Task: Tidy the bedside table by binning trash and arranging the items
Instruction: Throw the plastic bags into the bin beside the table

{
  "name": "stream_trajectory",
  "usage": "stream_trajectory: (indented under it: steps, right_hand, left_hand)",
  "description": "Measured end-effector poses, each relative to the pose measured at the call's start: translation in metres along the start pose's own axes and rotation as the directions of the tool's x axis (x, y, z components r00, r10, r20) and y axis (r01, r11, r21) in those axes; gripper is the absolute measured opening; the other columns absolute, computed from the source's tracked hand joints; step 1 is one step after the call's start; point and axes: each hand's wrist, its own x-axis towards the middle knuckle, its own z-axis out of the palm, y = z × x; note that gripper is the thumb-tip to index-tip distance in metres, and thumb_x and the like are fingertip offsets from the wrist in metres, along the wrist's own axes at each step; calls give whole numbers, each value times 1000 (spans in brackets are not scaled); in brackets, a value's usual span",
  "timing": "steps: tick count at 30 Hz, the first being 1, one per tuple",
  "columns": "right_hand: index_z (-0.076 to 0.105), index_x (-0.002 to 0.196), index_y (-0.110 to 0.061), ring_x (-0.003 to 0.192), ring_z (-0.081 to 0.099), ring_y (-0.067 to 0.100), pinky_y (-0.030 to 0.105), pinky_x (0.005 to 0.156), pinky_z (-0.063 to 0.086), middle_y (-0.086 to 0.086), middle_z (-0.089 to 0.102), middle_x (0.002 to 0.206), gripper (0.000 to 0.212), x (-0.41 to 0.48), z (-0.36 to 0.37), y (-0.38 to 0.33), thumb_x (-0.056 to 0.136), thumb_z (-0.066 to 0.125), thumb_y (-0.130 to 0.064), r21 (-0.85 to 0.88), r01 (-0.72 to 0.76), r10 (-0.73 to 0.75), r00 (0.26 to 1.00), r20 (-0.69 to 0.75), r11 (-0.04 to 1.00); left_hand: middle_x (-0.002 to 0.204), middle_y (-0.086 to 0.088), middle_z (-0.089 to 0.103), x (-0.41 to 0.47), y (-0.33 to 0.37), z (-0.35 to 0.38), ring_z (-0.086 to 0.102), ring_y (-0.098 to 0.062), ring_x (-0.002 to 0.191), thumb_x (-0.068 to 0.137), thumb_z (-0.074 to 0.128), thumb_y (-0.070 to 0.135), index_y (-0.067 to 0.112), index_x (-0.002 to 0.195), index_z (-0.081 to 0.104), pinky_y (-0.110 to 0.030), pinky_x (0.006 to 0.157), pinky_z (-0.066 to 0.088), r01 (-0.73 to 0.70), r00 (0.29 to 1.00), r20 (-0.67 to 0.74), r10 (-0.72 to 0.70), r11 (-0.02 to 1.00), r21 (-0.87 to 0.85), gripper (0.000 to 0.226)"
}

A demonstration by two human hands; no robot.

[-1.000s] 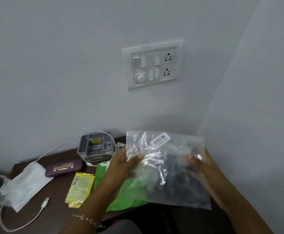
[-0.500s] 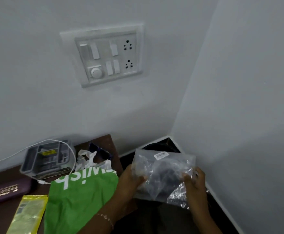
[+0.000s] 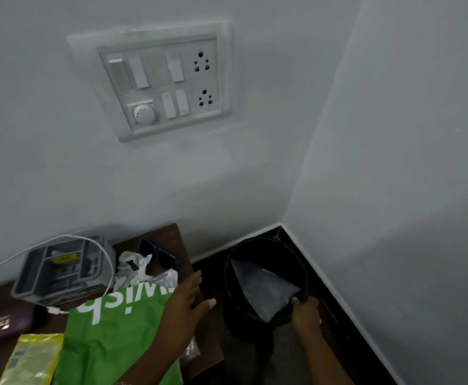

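Clear bag [image 3: 263,290] in black bin [image 3: 228,273], right grip [image 3: 306,311] pinching it, left grip [image 3: 184,304] slack over green bag [image 3: 116,337]

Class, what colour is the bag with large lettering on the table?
The bag is green with white lettering; head view.

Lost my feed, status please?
Left hand open above green bag. Right hand at bin rim, grip unclear. Clear plastic bag inside bin. Nothing in the way.

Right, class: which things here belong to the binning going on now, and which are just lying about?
In the job: clear plastic bag, black bin, right hand at the bag's corner.
Lying about: green bag, yellow packet, grey organiser, white cable, purple case, wall switch panel.
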Motion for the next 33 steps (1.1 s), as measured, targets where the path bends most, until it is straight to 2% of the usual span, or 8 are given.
stream_trajectory:
  steps: [6,10,15,19,21,25,29,33]
  right_hand:
    - [35,134,5,117,49,41,34,86,38,27,50,130,43,-41,4,-2,96,46,-13,42,42,-40,998,-42,998]
    - [48,124,2,113,52,41,42,91,41,26,55,124,33,-69,15,-12,95,49,-13,60,193,-189,980,-70,979]
    - [63,103,-6,98,60,32,37,82,45,17,65,103,16,-130,45,-43,89,60,-13,106,425,-420,905,-60,899]
    - [61,90,-16,67,60,6,9,62,45,8,66,80,15,-175,74,-55,82,67,-5,140,545,-556,829,54,827]
    - [61,94,-15,71,59,5,13,64,44,2,64,80,18,-193,91,-55,81,68,-6,113,535,-547,819,176,837]
    - [60,111,-3,84,64,29,38,82,51,11,66,91,31,-209,117,-49,81,67,-6,54,500,-499,841,207,865]
    - [59,110,-1,80,60,27,29,76,44,13,65,90,30,-212,123,-48,81,66,-2,23,490,-487,859,161,872]
    - [59,107,-1,79,60,27,27,74,42,12,64,85,29,-215,122,-45,79,66,2,17,470,-467,869,162,882]
  left_hand:
    - [121,-6,58,-16,-16,-21,55,-15,111,73,71,-8,11,123,51,-9,86,43,-6,989,-149,1,999,-39,57]
    - [121,-3,57,-31,-22,-38,54,-12,112,75,70,-5,6,127,50,1,79,41,0,970,-241,-14,998,-60,57]
    - [120,0,56,-62,-31,-82,51,-18,114,75,74,4,10,123,55,-31,99,43,-14,856,-515,37,999,49,52]
    - [122,-14,55,-80,-54,-124,50,-34,113,73,76,10,8,124,53,-47,94,41,235,694,-716,-79,964,121,56]
    - [125,-21,55,-85,-71,-137,51,-39,113,73,76,10,4,127,48,-51,94,43,324,689,-693,-212,946,32,61]
    - [110,-15,57,-93,-75,-140,56,-30,96,80,67,1,0,127,44,-39,84,46,252,747,-571,-340,940,-229,52]
    - [79,-5,62,-99,-71,-145,59,-27,80,82,66,2,6,108,59,-30,69,39,239,761,-538,-363,927,-288,28]
    - [78,-1,68,-107,-70,-151,65,-28,84,84,64,5,10,94,69,-31,67,46,206,800,-513,-310,946,-250,13]
